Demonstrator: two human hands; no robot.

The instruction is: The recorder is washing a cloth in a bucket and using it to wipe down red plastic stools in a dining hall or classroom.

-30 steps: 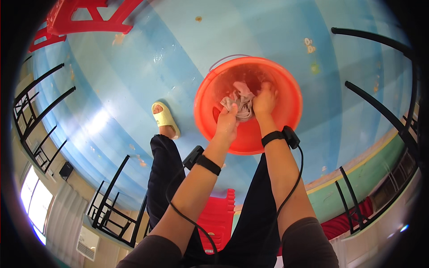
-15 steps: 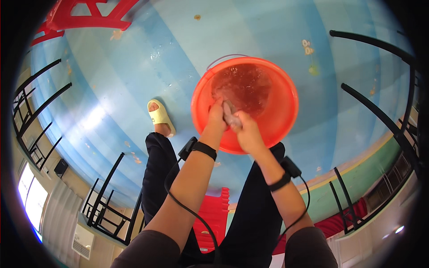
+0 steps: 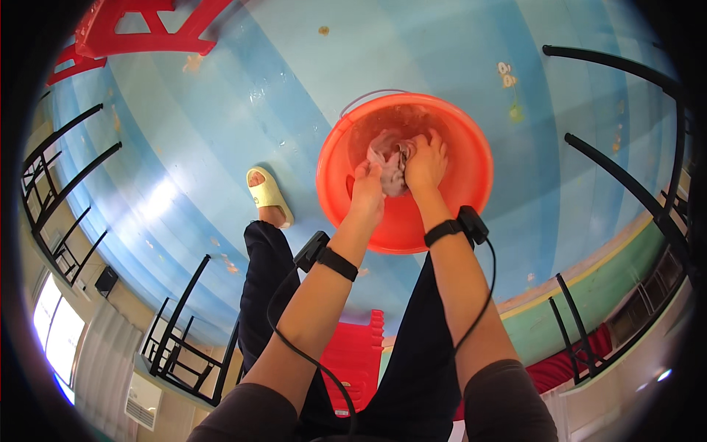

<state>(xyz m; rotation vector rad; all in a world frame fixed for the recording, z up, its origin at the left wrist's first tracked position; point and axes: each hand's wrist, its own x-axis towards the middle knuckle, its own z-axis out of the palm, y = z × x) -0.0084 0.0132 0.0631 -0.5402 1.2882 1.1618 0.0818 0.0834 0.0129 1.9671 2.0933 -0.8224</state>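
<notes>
Inside the bucket (image 3: 473,184), my left hand (image 3: 366,191) grips cloth (image 3: 393,174), I can't tell if my right hand (image 3: 426,163) does, and hard rubbing might splash water (image 3: 398,119).

A: Bucket (image 3: 471,195)?
B: On the floor (image 3: 206,132), right of the slipper (image 3: 270,193).
A: Contents?
B: Cloth (image 3: 392,180); left hand (image 3: 367,193) at its left, right hand (image 3: 427,166) at its right.
A: Handle (image 3: 361,98)?
B: On the bucket's far side, toward the left.
A: Stools?
B: Two. Near stool (image 3: 353,361): between the person's legs, behind the bucket. Far stool (image 3: 143,33): on the floor, beyond the slipper, to the left.
</notes>
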